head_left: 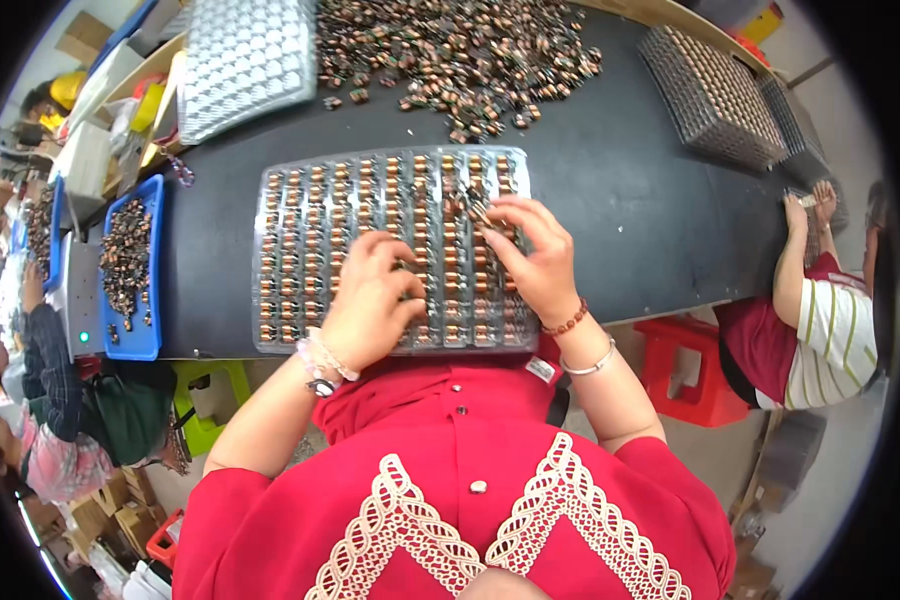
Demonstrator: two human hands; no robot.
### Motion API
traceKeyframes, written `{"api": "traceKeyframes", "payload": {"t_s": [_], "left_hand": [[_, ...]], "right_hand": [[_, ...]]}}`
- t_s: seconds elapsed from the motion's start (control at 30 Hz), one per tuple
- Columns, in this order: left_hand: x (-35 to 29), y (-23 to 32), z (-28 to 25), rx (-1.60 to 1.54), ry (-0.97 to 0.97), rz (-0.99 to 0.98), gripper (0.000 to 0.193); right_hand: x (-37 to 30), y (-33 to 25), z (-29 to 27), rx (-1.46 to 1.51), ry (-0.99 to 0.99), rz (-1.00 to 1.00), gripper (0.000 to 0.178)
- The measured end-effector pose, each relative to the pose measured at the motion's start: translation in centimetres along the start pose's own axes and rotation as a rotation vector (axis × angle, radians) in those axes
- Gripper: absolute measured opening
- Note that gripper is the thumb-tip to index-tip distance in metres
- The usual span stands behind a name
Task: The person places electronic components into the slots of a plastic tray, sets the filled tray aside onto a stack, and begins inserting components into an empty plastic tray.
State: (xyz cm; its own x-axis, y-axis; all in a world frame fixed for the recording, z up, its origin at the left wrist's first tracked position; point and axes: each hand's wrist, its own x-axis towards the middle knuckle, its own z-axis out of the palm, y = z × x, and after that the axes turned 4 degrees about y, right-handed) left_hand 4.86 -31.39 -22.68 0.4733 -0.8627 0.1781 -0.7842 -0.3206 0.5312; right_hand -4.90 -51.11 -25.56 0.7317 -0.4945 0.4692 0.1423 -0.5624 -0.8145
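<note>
A clear plastic tray lies in front of me on the dark table, its rows of pockets filled mostly with small copper-wound coils. Over the right part of the tray, my right hand pinches a copper coil between thumb and fingers near the upper pockets. My left hand hovers above the middle rows, its fingers curled downward. What lies under those fingers is hidden from me. Beyond the tray's far edge spreads a big loose heap of the same coils.
Far left stands a stack of clear trays; a blue bin of coils sits nearer. Filled trays are stacked at the far right. A co-worker's hands are at the table's right end. A red stool stands below.
</note>
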Motion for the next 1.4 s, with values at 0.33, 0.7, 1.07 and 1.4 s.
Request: {"api": "traceKeyframes", "payload": {"t_s": [0.33, 0.7, 1.07, 1.4], "left_hand": [[-0.5, -0.9, 2.7, -0.044, 0.072, 0.019, 0.009], [5.1, -4.2, 1.2, 0.064, 0.32, 0.063, 0.04], [7.5, -6.6, 2.3, 0.196, 0.033, 0.16, 0.031], [7.4, -6.8, 2.3, 0.121, 0.253, 0.36, 0.028]], "right_hand": [[-1.4, 1.1, 0.2, -0.111, -0.039, -0.007, 0.013], [-0.5, -1.2, 0.7, -0.181, -0.11, -0.104, 0.016], [0.6, -2.5, 0.3, -0.3, -0.16, -0.21, 0.016], [0.4, -2.4, 0.4, -0.318, -0.152, -0.153, 0.016]]}}
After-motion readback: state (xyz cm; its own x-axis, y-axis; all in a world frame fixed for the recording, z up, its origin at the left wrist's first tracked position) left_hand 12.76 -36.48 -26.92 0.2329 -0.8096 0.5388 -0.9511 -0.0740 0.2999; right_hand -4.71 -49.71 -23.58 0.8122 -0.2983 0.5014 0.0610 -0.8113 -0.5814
